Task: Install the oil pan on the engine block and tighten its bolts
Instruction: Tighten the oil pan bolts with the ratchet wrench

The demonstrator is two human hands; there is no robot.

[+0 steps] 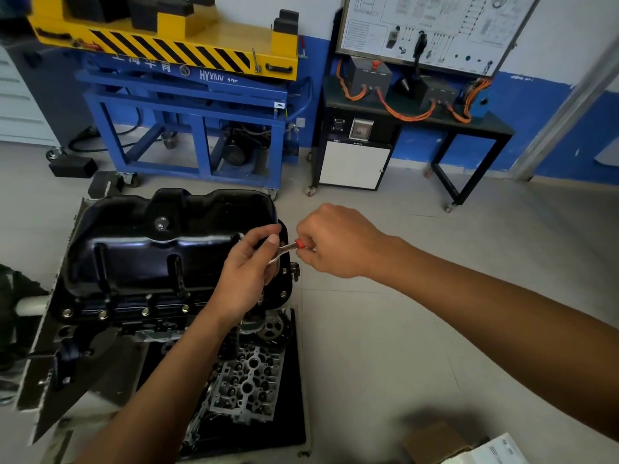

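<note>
A glossy black oil pan (pixel 160 249) sits upside-up on the engine block (pixel 140 321) at the left, with several bolts (pixel 144 311) showing along its near flange. My left hand (pixel 248 279) is over the pan's right end and pinches the metal shaft of a small tool (pixel 284 251) with a red handle. My right hand (pixel 331 242) grips the red handle end, just right of the pan's edge. The tool's tip is hidden behind my left hand.
A cylinder head (pixel 248 380) lies on a black mat (pixel 294 413) on the floor below the block. A blue and yellow lift cart (pixel 187 105) and a black training bench (pixel 412 128) stand behind. A cardboard box (pixel 435 443) is at the bottom right.
</note>
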